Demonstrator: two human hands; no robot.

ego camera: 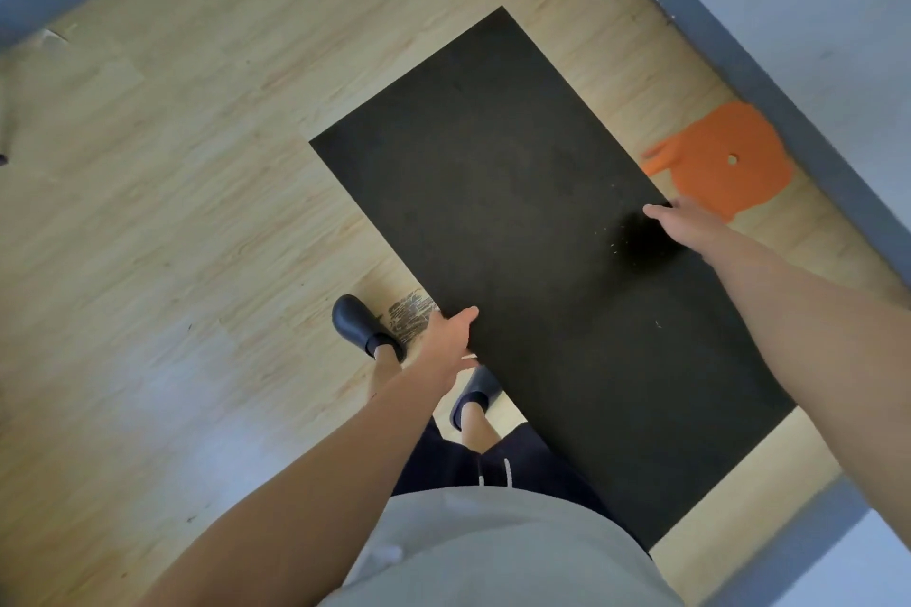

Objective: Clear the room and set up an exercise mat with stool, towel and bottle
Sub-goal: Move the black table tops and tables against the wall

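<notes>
A black exercise mat (517, 212) is held flat above the wooden floor, running from near my body out toward the far wall. My left hand (446, 340) grips its left long edge, thumb on top. My right hand (685, 224) grips the right long edge. An orange plastic stool (724, 158) stands on the floor by the right wall, just beyond my right hand. No towel or bottle is in view.
Light wooden floor (172, 237) spreads to the left. Grey skirting and white walls run along the top left and the right (769, 79). My feet in dark shoes (365, 325) stand under the mat's left edge.
</notes>
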